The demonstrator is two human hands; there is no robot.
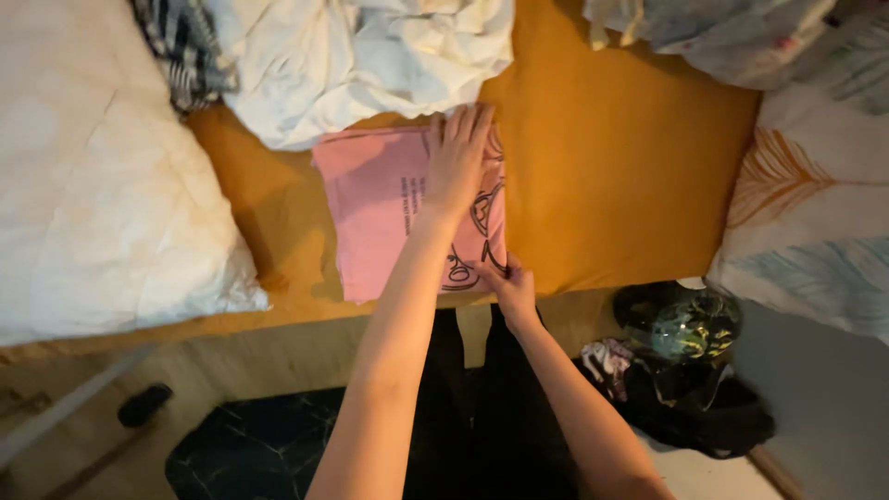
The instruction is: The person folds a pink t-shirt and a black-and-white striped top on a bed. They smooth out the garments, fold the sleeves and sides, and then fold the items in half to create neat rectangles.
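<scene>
The left hand (456,167) is pressing flat, fingers (460,125) open, on the folded pink shirt (389,208), keeping it from unfolding. The right hand (509,287) is pinching its near edge. The shirt is lying on the orange bed (611,167), near white laundry (361,56).

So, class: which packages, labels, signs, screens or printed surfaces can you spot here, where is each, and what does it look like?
No packages, signs or screens show.
Pink folded garment: on the orange bed sheet, under the left hand; rectangular, with small dark print lines and a dark line drawing by the right hand.
</scene>
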